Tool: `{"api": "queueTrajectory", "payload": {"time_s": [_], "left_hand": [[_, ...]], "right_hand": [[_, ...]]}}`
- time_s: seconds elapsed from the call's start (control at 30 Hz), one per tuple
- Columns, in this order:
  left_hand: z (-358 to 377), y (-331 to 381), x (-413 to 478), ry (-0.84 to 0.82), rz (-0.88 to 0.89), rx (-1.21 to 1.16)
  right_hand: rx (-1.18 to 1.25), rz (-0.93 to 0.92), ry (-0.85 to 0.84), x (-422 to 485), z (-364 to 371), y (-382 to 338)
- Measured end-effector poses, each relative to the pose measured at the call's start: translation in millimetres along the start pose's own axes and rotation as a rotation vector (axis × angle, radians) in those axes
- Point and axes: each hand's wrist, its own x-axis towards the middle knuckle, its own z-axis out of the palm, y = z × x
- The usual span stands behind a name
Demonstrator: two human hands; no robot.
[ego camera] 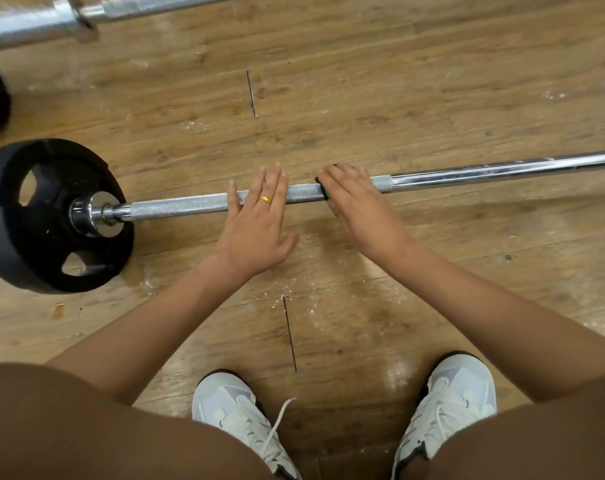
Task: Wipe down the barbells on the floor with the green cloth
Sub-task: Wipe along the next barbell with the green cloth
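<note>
Two hands on near barbell (176, 205), which lies on the floor | left hand (256, 223) flat, fingers straight, close together, steadying | right hand (360, 209) presses green cloth (326, 192) (only a sliver shows) onto shaft, fingers laid straight | step: wiping mid-shaft | next: probably slide cloth along the bar

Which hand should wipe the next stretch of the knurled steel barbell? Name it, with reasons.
Right. The right hand presses the green cloth onto the knurled steel barbell; the left hand only lies flat across the bar, with no cloth under it.
</note>
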Motion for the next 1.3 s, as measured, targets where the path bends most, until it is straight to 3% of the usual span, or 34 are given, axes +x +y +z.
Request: {"api": "queueTrajectory", "payload": {"time_s": [0.4,0.6,0.77,1.03,1.3], "left_hand": [[-2.5,-19.7,16.9,0.010,0.049,0.004],[-0.5,-19.1,18.9,0.021,0.044,0.038],[-0.7,-21.1,16.6,0.014,0.073,0.083],[-8.2,-23.5,16.0,-0.066,0.112,0.102],[-31.6,-31.2,26.1,-0.190,0.303,0.228]], "right_hand": [[0.006,0.161,0.057,4.5,-2.5,23.0],[-0.048,0.073,-0.002,12.2,2.1,11.2],[-0.074,0.165,0.067,5.7,-11.1,28.3],[0.023,0.145,0.016,2.9,-7.9,30.2],[-0.052,0.134,0.023,1.2,-7.4,34.4]]}}
